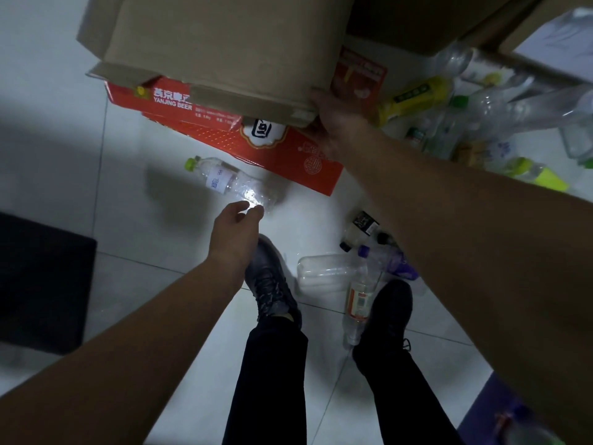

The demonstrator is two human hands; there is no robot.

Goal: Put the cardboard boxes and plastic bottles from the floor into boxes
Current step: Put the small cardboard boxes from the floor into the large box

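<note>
My right hand (333, 120) grips the lower corner of a large brown cardboard box (224, 49), held tilted above the floor. Under it lie flat red cartons (282, 155), one printed with a beer name. A clear plastic bottle with a green cap (229, 183) lies on the white tiles just beyond my left hand (236, 226), whose fingers are curled loosely, holding nothing and hovering near the bottle's base. More clear bottles (357, 297) lie between my shoes, one with a red label, one with a purple cap.
A heap of clear and yellow-green bottles (481, 123) fills the upper right beside more cardboard (449, 20). A dark mat (41, 284) lies at the left. My shoes (272, 284) stand on the tiles among the bottles. A purple object (500, 409) sits at lower right.
</note>
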